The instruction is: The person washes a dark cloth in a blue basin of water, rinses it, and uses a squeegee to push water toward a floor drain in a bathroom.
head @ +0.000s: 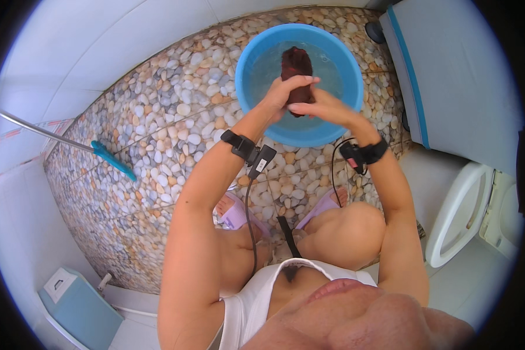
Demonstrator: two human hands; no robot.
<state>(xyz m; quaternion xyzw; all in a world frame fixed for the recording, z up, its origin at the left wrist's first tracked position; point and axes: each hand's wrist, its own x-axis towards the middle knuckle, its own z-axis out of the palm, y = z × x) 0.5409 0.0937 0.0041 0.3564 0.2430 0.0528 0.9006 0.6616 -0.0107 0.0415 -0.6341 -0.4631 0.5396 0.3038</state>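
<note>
A dark red piece of cloth [297, 63], bunched into a long roll, is held over a blue plastic basin [243, 83] of cloudy water [267, 65]. My left hand [284, 94] grips its near part from the left, the thumb across the top. From the right, my right hand [326, 106] closes around the lower end, fingers partly behind the cloth. The roll points away from me; whether its far end touches the water I cannot tell. Black straps with small cabled devices sit on my left wrist [249, 153] and right wrist [363, 156].
The basin rests on a pebble-patterned floor [170, 105]. A toilet with a white seat [457, 214] stands to the right, near a large grey-blue panel [459, 83]. At left, a metal-handled tool with a teal head [113, 161] touches the floor. A blue lidded bin [81, 310] is at lower left.
</note>
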